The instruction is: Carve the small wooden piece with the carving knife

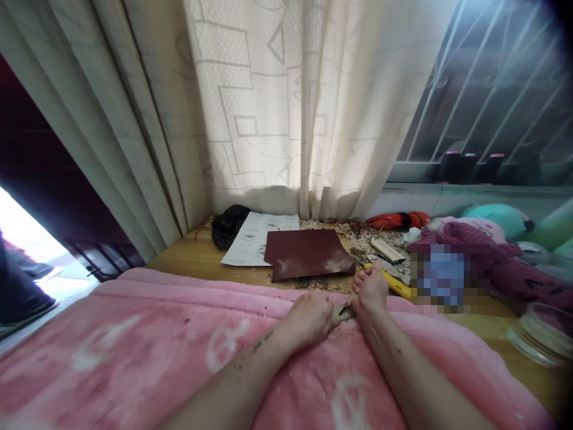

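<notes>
Over the near edge of the pink blanket, my left hand (311, 316) is closed on a small, rough, pale grey-green piece (343, 312). A dark spot shows on the piece; its kind is unclear. My right hand (370, 289) is just to the right, fingers curled and thumb side against the piece. What its fingers enclose is hidden. A tool with a yellow handle (398, 286) lies just beyond and right of this hand, partly covered by it; I cannot tell whether the fingers touch it. In front of both hands lies a dark brown sheet (311, 254).
A pink blanket (147, 334) spreads under my forearms. Farther off are a printed white sheet (253, 239), a black bag (229, 226), scattered pale shavings (358, 236), a beige-handled object (387, 251) and an orange bundle (398, 220). A glass dish (539, 334) stands at right.
</notes>
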`<state>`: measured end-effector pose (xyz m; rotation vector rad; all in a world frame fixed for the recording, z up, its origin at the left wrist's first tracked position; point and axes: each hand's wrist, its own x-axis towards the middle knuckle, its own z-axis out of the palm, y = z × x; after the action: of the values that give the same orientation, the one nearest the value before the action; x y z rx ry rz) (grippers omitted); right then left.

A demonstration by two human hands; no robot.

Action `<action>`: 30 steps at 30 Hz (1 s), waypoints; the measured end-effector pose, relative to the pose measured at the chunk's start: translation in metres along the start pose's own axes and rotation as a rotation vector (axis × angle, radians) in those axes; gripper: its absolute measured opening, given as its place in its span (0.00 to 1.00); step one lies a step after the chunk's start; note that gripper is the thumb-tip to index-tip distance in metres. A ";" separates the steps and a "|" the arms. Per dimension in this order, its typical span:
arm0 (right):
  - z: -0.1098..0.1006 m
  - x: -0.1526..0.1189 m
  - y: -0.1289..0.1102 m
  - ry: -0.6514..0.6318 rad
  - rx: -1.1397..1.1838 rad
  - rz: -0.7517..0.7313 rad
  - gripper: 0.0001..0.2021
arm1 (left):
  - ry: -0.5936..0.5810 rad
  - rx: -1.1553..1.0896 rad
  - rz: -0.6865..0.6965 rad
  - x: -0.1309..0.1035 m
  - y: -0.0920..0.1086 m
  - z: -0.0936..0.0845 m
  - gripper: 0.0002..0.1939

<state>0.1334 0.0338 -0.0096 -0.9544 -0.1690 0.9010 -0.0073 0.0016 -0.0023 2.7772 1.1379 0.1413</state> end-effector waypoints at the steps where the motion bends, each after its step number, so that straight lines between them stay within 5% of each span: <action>1: 0.000 -0.001 0.000 -0.021 0.011 0.003 0.19 | 0.004 0.004 -0.002 0.000 0.000 0.001 0.15; 13: 0.008 -0.008 -0.017 -0.712 0.119 0.261 0.17 | -0.017 -0.005 0.014 -0.002 0.004 -0.012 0.12; 22: 0.014 -0.015 -0.022 -0.645 0.060 0.294 0.16 | -0.001 0.000 0.012 -0.002 0.004 -0.010 0.12; 30: 0.021 -0.028 -0.022 -0.813 -0.023 0.262 0.20 | -0.050 0.006 0.011 -0.001 0.005 -0.016 0.13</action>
<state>0.1186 0.0212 0.0264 -0.5889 -0.7575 1.4998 -0.0067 -0.0013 0.0139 2.7756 1.1137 0.0699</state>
